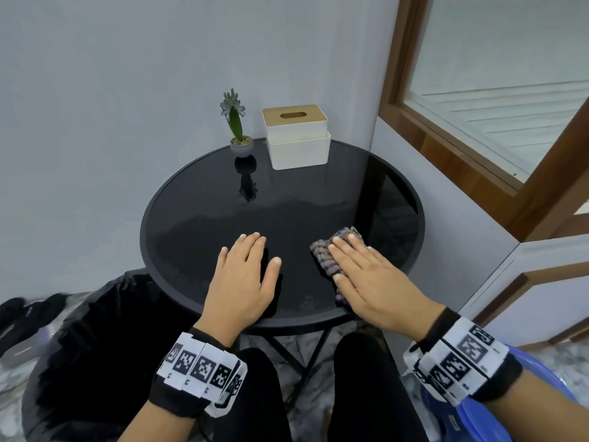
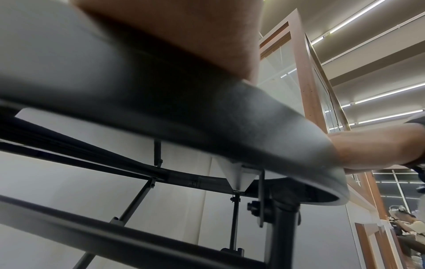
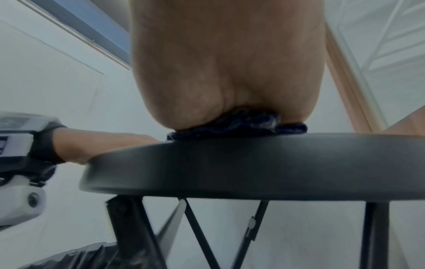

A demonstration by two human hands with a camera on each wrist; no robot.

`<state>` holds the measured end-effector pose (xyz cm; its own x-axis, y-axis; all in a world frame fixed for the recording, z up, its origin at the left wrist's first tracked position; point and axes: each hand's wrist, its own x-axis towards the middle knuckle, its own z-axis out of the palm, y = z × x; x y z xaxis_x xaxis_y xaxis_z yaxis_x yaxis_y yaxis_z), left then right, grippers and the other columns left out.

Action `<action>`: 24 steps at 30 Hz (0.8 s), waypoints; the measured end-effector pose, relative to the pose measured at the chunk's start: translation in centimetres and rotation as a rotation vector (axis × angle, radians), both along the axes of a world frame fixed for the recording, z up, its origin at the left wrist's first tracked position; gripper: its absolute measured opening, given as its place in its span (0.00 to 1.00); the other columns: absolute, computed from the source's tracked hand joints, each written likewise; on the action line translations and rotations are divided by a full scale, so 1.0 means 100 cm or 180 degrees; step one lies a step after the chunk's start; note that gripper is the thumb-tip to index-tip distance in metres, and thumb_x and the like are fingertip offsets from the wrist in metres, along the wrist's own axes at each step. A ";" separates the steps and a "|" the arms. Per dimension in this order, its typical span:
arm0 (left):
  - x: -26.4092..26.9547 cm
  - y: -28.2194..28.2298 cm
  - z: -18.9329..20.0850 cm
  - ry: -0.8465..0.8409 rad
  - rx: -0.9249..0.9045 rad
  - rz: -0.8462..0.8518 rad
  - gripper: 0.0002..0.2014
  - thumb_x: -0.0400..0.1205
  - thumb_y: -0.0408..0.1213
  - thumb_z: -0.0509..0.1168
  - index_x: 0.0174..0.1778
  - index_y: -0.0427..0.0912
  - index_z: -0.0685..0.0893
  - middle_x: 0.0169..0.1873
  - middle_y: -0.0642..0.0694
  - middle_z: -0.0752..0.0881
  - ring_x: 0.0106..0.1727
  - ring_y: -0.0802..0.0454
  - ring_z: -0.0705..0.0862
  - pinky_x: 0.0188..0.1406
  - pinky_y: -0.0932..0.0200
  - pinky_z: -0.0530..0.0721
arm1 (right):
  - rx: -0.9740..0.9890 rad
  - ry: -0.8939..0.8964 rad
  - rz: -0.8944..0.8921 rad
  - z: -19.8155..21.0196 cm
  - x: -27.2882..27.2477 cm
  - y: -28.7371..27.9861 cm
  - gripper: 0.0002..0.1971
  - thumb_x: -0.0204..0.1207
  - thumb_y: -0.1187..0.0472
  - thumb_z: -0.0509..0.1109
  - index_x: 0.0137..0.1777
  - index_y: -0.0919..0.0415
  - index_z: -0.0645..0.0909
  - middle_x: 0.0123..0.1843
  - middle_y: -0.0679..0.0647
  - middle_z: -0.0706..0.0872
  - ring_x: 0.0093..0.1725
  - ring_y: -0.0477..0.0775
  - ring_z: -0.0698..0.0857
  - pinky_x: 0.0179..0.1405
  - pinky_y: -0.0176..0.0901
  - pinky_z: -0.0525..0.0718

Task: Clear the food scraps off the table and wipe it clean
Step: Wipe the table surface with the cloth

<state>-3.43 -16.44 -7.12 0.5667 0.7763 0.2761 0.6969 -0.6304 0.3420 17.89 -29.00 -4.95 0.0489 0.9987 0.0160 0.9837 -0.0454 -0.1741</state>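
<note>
A round black glass table [image 1: 197, 218] fills the middle of the head view. My left hand [image 1: 245, 269] lies flat on it near the front edge, fingers straight, holding nothing. My right hand [image 1: 366, 275] presses flat on a grey and blue knitted cloth [image 1: 328, 260] at the front right of the tabletop. From the right wrist view the palm [image 3: 227, 72] sits on the dark cloth [image 3: 239, 127] above the table rim [image 3: 253, 163]. The left wrist view shows only the rim [image 2: 207, 116] from below. No food scraps show on the glass.
A small potted plant [image 1: 237, 129] and a white tissue box with a wooden lid [image 1: 296, 138] stand at the table's far edge. A bin lined with a black bag [image 1: 95, 346] sits left of my knees. A blue stool [image 1: 541, 409] is at my right. A wall and wooden window frame close the right side.
</note>
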 end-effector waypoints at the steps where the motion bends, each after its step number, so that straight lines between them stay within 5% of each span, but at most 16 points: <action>1: -0.001 0.001 0.000 0.0014 -0.0012 0.0013 0.36 0.83 0.60 0.42 0.80 0.41 0.71 0.81 0.47 0.70 0.85 0.49 0.61 0.82 0.43 0.56 | -0.0013 0.0013 -0.0074 0.001 0.005 0.004 0.33 0.82 0.43 0.37 0.86 0.53 0.48 0.87 0.47 0.48 0.85 0.46 0.41 0.83 0.44 0.42; 6: 0.000 0.002 0.000 0.0142 -0.0014 0.0002 0.37 0.82 0.62 0.41 0.81 0.42 0.70 0.81 0.48 0.69 0.85 0.49 0.60 0.83 0.42 0.56 | -0.0049 0.0123 -0.0403 0.001 0.024 0.039 0.30 0.86 0.48 0.46 0.86 0.58 0.50 0.88 0.52 0.50 0.86 0.51 0.44 0.83 0.49 0.46; 16: 0.016 -0.002 0.001 0.0258 -0.0025 -0.0072 0.37 0.82 0.62 0.42 0.81 0.43 0.69 0.81 0.49 0.69 0.85 0.50 0.60 0.83 0.41 0.57 | -0.0205 0.0176 -0.0681 -0.001 0.034 0.101 0.32 0.84 0.47 0.44 0.85 0.60 0.48 0.88 0.54 0.48 0.86 0.54 0.43 0.83 0.55 0.47; 24: 0.025 -0.006 0.003 0.0293 -0.0087 -0.0152 0.38 0.82 0.63 0.40 0.82 0.44 0.68 0.82 0.50 0.68 0.86 0.51 0.58 0.84 0.43 0.54 | -0.0148 0.0305 0.0241 0.004 0.020 0.078 0.29 0.87 0.49 0.47 0.85 0.55 0.49 0.87 0.48 0.48 0.86 0.47 0.43 0.84 0.51 0.46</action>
<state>-0.89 -17.08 -6.82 0.6251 0.7544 0.2004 0.6956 -0.6549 0.2954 19.90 -21.24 -4.56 -0.0275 0.9991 -0.0314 0.9636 0.0182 -0.2668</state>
